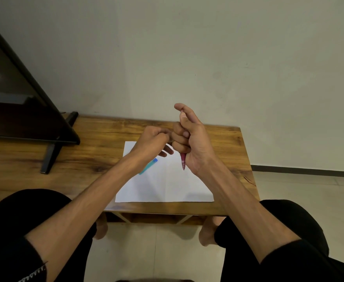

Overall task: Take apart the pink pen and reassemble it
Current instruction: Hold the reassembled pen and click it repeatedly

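Right hand [191, 139] clenches the pink pen [183, 161] upright above the white sheet [167, 184], tip down. Left hand [152, 142] meets it, fingers curled; contents unclear. Risk: a small loosened part may drop off the bench [98, 157].

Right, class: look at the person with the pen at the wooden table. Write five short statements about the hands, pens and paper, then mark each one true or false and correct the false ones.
1. The right hand has the pink pen in its grip, tip pointing down. True.
2. The pink pen lies flat on the white paper. False: it is held above the paper.
3. A blue-green pen lies on the paper, partly hidden by the left forearm. True.
4. The left hand rests flat on the table. False: it is raised, fingers curled, beside the right hand.
5. The paper lies on the floor. False: it lies on the wooden table.
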